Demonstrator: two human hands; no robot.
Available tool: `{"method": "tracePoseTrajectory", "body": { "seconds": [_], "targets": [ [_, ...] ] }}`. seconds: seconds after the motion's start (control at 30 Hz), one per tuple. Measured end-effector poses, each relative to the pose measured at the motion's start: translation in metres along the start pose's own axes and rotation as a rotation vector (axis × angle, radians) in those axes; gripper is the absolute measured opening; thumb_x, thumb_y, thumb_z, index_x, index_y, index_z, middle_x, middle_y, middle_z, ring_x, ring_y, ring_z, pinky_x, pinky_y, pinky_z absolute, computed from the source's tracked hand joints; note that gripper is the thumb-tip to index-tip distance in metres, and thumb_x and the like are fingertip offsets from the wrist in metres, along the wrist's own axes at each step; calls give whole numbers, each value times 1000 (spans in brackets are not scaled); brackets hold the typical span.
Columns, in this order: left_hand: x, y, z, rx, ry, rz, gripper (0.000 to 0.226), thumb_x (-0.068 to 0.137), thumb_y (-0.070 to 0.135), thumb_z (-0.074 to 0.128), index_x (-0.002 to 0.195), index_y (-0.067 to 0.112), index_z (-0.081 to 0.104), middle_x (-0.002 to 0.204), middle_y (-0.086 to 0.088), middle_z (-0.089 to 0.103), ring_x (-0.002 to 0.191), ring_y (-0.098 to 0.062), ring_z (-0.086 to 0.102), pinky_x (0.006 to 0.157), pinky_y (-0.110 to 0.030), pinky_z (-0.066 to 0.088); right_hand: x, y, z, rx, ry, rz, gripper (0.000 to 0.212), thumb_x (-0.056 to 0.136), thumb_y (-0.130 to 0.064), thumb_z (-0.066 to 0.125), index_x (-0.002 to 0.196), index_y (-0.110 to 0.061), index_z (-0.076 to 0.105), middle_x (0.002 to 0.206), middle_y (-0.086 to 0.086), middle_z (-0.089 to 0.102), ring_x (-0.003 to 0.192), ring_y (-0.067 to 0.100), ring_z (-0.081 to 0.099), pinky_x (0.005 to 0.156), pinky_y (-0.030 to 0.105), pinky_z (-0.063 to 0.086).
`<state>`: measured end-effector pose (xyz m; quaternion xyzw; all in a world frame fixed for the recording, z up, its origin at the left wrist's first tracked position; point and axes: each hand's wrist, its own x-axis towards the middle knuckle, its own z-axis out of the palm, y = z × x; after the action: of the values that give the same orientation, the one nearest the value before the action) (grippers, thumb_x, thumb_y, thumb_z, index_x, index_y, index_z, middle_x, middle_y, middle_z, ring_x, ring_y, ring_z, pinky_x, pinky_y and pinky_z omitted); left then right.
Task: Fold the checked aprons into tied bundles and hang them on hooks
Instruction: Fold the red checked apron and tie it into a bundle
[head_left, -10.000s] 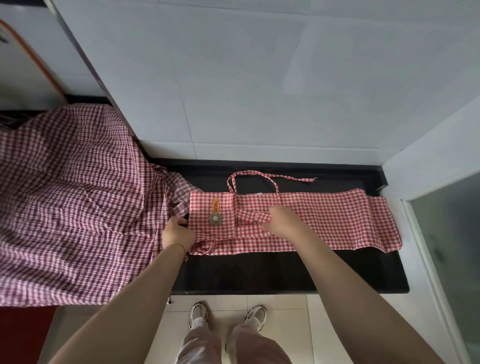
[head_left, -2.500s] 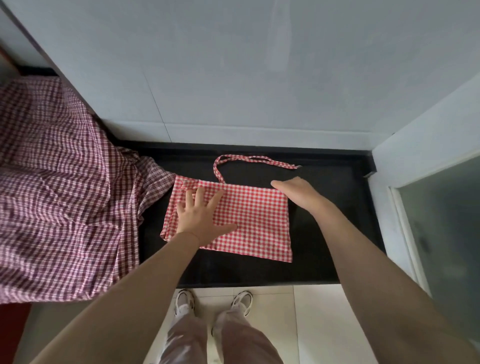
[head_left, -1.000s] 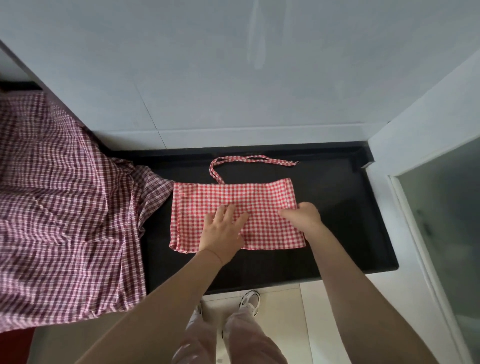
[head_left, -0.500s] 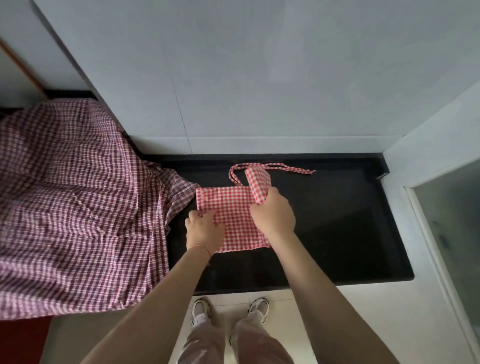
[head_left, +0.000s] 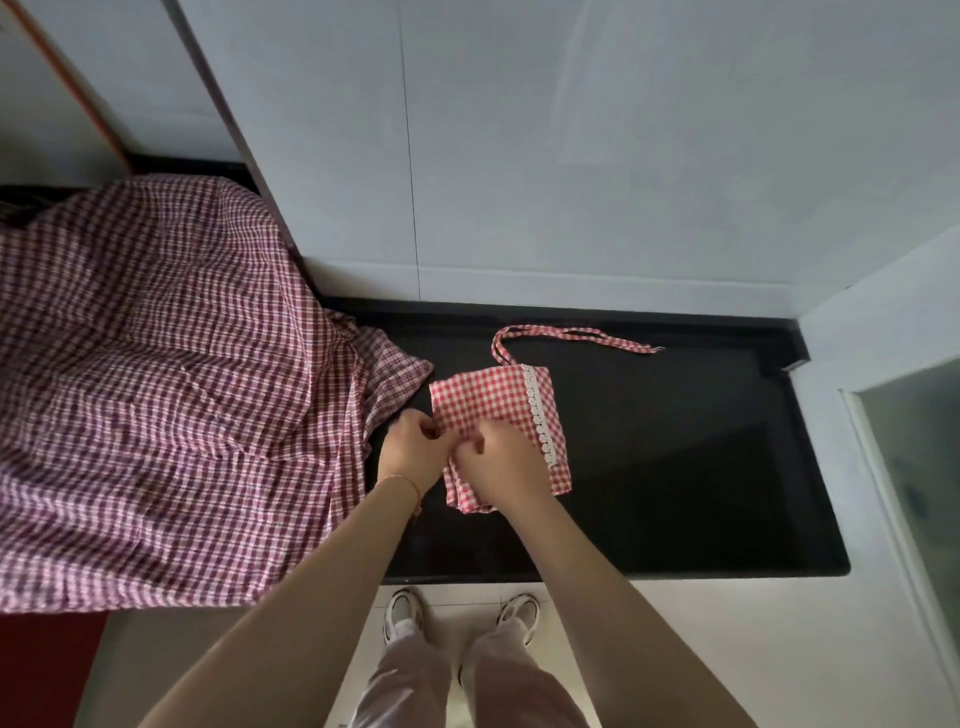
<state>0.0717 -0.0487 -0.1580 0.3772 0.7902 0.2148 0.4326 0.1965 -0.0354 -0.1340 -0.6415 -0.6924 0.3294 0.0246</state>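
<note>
A red-and-white checked apron (head_left: 493, 400) lies folded into a small upright rectangle on the black counter (head_left: 675, 467). A white lace trim runs down its right side. Its strap (head_left: 571, 335) loops out behind it toward the wall. My left hand (head_left: 413, 452) pinches the fold's left edge with curled fingers. My right hand (head_left: 501, 460) grips the lower middle of the fold, covering part of it. Both hands meet at the fold's left side.
A large heap of dark-red checked cloth (head_left: 156, 395) covers the counter's left part and hangs over its front edge. White tiled wall (head_left: 571, 156) stands behind, a white side panel (head_left: 883, 322) closes the right. My feet (head_left: 462, 616) stand on the tiled floor below.
The wide rectangle has been folded over from the right into a narrow one, with the lace trim now on top. Both hands have come together at its left edge.
</note>
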Motion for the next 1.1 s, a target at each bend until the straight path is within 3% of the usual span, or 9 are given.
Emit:
{"method": "tracePoseTrajectory", "body": {
  "seconds": [0.1,0.17,0.23,0.33,0.57,0.7,0.8,0.97,1.1],
  "targets": [
    [-10,5,7,427,325,514,24,85,19,67,104,11,57,110,-6,53,102,-25,52,84,-41,51,3,21,-22,-9,391,123,17,93,-24,62,108,-19,54,102,-4,49,87,13,56,74,28,52],
    [-12,7,16,599,269,765,36,87,32,65,117,15,59,131,-11,53,125,-34,49,105,-51,42,10,41,-30,58,435,256,38,93,-29,65,125,-14,51,117,3,50,101,18,57,84,33,51],
    [-11,5,22,781,33,728,72,90,63,49,147,21,38,161,-12,23,150,-35,16,120,-58,17,20,56,-33,226,225,447,63,90,-48,66,137,-13,43,133,7,49,115,24,55,96,42,50],
    [0,-7,24,986,-149,647,108,80,87,33,158,23,-6,164,-7,-21,150,-31,-23,122,-56,-3,26,63,-25,415,-5,528,92,74,-64,75,141,-11,40,139,9,49,120,30,57,97,48,52],
    [15,-29,4,1136,-251,660,101,77,89,12,150,34,-31,157,4,-38,144,-22,-36,122,-56,-5,32,76,-27,433,-102,446,44,80,-46,79,107,-19,58,104,-2,63,89,14,60,86,34,53],
    [4,-17,12,1083,-148,667,77,92,72,-3,157,30,-8,163,0,-20,151,-25,-19,121,-57,-6,36,72,-34,250,-64,315,43,87,-45,71,118,-18,58,116,0,64,92,13,59,84,31,49],
    [-6,-3,23,964,0,840,47,103,45,26,139,26,49,151,-6,42,140,-26,34,121,-47,20,37,66,-41,100,-47,284,56,88,-51,68,129,-18,50,121,1,62,102,19,64,88,38,53],
    [-9,0,36,886,-71,759,37,101,33,42,136,28,50,132,0,49,123,-22,44,109,-37,33,35,52,-49,-20,-163,290,66,84,-35,78,131,-19,35,118,3,57,99,20,63,82,36,56],
    [-9,9,34,620,-105,690,16,96,27,49,106,20,60,111,2,58,110,-21,54,97,-36,42,18,21,-35,-206,50,152,35,92,-23,68,111,-20,39,101,1,55,85,18,61,71,33,55]
  ]
}}
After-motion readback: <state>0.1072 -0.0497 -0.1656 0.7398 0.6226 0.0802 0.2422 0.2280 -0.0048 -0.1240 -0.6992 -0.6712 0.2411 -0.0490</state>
